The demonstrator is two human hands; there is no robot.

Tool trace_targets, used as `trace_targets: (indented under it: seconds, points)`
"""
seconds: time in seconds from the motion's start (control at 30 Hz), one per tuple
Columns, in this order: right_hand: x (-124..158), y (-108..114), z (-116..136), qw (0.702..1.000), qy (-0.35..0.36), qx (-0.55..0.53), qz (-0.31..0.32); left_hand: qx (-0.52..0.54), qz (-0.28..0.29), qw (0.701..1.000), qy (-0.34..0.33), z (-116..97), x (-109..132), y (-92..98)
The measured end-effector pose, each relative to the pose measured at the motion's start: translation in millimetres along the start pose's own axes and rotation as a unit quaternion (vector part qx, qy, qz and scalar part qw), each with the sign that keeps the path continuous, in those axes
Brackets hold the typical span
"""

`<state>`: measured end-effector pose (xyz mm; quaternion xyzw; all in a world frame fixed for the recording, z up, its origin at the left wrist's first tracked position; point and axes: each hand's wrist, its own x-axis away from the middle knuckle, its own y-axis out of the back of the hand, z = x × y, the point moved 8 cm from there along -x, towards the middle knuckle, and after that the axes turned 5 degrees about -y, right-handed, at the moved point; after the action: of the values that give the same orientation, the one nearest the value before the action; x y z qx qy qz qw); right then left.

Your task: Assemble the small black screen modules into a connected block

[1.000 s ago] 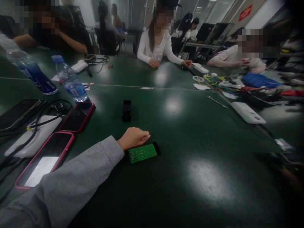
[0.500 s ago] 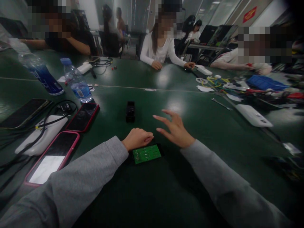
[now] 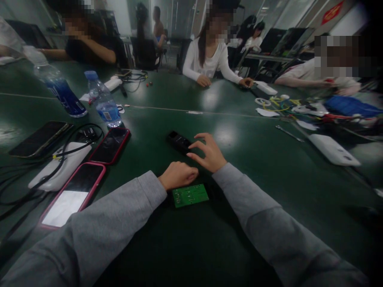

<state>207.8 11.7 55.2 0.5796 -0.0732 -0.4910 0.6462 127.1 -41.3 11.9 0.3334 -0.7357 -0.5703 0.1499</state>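
My left hand [image 3: 178,175] rests on the table as a loose fist, and nothing shows sticking out of it. Just below it lies a green circuit board [image 3: 190,195], with a dark part at its right end. My right hand [image 3: 208,153] has its thumb and fingertips at the right end of a small black device [image 3: 179,140], which lies slanted on the table. The fingers curve about that end and partly cover it. What the device is, I cannot make out.
Phones in red [image 3: 110,146] and pink [image 3: 72,195] cases, a white power bank [image 3: 60,165], black cables and two bottles [image 3: 108,107] stand or lie left. On the right are a wrench [image 3: 289,133], a white block [image 3: 333,149] and tangled wires. People sit across the table.
My right hand has moved left to the black device, which has turned from upright in view to slanted. The left fist keeps its place by the board. The view has shifted slightly.
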Motion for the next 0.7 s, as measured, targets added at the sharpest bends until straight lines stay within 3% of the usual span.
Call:
trace_targets:
  seconds: [0.07, 0.13, 0.33, 0.47, 0.57, 0.7]
  points:
    - [8, 9, -11, 0.998, -0.027, -0.016, -0.046, 0.0, -0.006, 1.0, -0.006, -1, 0, 1.1]
    - [11, 6, -15, 0.997, -0.036, -0.035, -0.055, 0.003, -0.011, 1.0, -0.007, -1, 0, 2.0]
    - [-7, -26, -15, 0.986, -0.07, -0.151, -0.024, 0.02, -0.008, 1.0, -0.006, 0, 0, 1.5]
    - [-5, -31, -20, 0.976, -0.079, -0.2, 0.023, 0.023, -0.008, 1.0, -0.002, 0, 0, 1.2]
    - [18, -15, -43, 0.972, -0.096, -0.211, 0.032, 0.026, -0.006, 1.0, -0.005, -1, 0, 1.5]
    - [83, 35, -120, 0.969, -0.222, -0.108, -0.031, 0.034, -0.006, 0.999, -0.02, -2, 0, 1.8]
